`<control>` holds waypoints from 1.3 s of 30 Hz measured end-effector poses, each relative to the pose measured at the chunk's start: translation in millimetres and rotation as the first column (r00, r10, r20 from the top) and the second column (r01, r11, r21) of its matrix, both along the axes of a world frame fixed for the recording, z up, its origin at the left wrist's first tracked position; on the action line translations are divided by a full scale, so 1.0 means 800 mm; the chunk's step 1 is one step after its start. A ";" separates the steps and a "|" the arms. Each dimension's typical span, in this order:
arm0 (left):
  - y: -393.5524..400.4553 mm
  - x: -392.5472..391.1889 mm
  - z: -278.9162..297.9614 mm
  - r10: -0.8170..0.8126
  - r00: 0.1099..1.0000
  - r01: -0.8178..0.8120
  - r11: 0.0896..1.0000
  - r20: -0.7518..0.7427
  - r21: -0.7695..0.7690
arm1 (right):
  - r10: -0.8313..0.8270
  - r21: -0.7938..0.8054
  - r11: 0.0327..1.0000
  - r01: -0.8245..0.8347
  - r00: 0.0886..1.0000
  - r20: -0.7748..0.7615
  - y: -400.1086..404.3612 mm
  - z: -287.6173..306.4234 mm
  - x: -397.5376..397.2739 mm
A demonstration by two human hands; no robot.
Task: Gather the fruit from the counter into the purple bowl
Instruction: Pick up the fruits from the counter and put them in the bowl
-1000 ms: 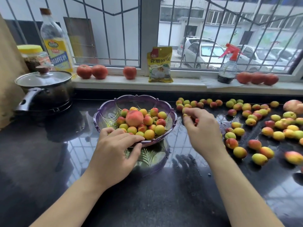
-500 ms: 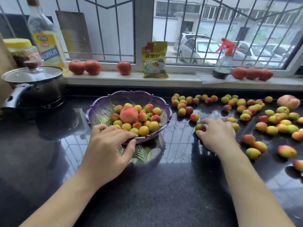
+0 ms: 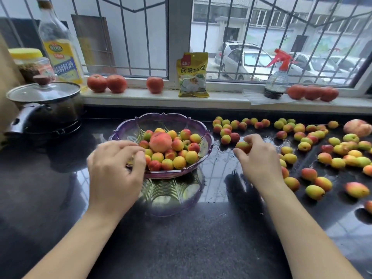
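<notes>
Although the purple bowl (image 3: 201, 133) already holds a good heap of small fruit with one large peach (image 3: 160, 141) on top, most of the job looks undone: dozens of small fruits (image 3: 306, 146) lie scattered over the wet black tabletop (image 3: 201, 238) to the right, along with a second large peach (image 3: 357, 127) near the far right edge. The left hand (image 3: 112, 170) rests curled on the bowl's near rim, steadying it. The right hand (image 3: 257, 160) has its grip pinching one red-yellow fruit (image 3: 242, 146) just right of the bowl.
</notes>
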State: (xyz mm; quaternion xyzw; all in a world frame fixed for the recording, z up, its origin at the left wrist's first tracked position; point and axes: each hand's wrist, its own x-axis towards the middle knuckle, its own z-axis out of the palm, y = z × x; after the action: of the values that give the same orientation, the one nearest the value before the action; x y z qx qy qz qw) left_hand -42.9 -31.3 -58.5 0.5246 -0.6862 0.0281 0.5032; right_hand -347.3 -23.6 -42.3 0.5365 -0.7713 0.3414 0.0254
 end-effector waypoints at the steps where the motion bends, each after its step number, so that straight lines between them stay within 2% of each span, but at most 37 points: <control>1: -0.008 0.006 -0.002 0.033 0.998 -0.029 0.997 -0.059 0.068 | 0.059 -0.070 0.996 -0.057 0.998 0.037 0.003 0.002 0.007; 4: -0.026 0.020 -0.012 0.028 0.995 -0.011 0.984 -0.097 0.177 | 0.207 -0.199 0.962 -0.185 0.973 0.099 0.015 0.010 0.035; 6: -0.026 0.020 -0.012 0.033 0.994 -0.015 0.986 -0.109 0.163 | 0.280 -0.255 0.935 -0.246 0.954 0.105 0.019 0.020 0.055; 8: -0.020 0.017 -0.007 0.039 0.988 -0.019 0.991 -0.150 0.130 | 0.349 -0.234 0.916 -0.327 0.935 0.060 0.013 0.033 0.072; 11: -0.010 0.016 0.001 0.066 0.988 -0.058 0.997 -0.143 0.056 | 0.431 0.057 0.901 -0.429 0.902 -0.015 -0.010 0.057 0.104; 13: -0.004 0.016 0.004 0.060 0.993 -0.062 0.998 -0.100 -0.015 | 0.445 0.242 0.875 -0.418 0.893 -0.064 -0.027 0.065 0.129; 15: 0.002 0.012 0.005 -0.012 0.997 0.005 0.995 -0.071 -0.095 | 0.446 0.339 0.859 -0.384 0.886 -0.129 -0.042 0.062 0.151; 18: 0.006 0.010 0.004 -0.090 0.995 0.082 0.986 -0.049 -0.146 | 0.419 0.398 0.866 -0.304 0.875 -0.243 -0.058 0.049 0.171; 21: -0.003 0.019 0.000 -0.081 0.994 0.077 0.995 -0.070 -0.060 | 0.380 0.373 0.889 -0.267 0.884 -0.271 -0.055 0.049 0.173; 24: -0.012 0.022 -0.008 -0.133 0.988 0.137 0.990 -0.081 0.046 | 0.289 0.057 0.957 -0.284 0.947 -0.140 -0.023 0.051 0.147; 26: -0.014 0.017 -0.012 -0.171 0.984 0.176 0.979 -0.056 0.104 | 0.241 -0.131 0.961 -0.242 0.970 -0.028 0.008 0.041 0.115; 31: -0.015 0.008 -0.018 -0.147 0.989 0.145 0.981 0.004 0.128 | 0.041 -0.223 0.974 -0.039 0.999 0.005 0.037 -0.002 0.044; 33: -0.010 0.003 -0.020 -0.106 0.993 0.100 0.989 0.053 0.109 | -0.051 -0.175 0.983 0.052 0.999 0.005 0.038 -0.008 0.025; 35: -0.003 -0.004 -0.020 -0.075 0.992 0.067 0.995 0.099 0.076 | -0.127 0.019 0.992 0.128 0.991 -0.046 0.038 -0.012 0.010; 37: 0.002 -0.008 -0.019 -0.081 0.989 0.075 0.996 0.121 0.053 | -0.173 0.235 0.950 0.205 0.974 -0.148 0.038 -0.013 0.005; 39: 0.003 -0.009 -0.018 -0.099 0.987 0.096 0.995 0.123 0.030 | -0.170 0.298 0.926 0.231 0.961 -0.216 0.035 -0.018 0.004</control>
State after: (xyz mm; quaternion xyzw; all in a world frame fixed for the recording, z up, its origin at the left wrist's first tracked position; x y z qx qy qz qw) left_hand -50.4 -29.3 -72.9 0.4936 -0.7413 0.0276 0.4539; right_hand -343.9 4.2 -56.3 0.4812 -0.8616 0.1554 0.0449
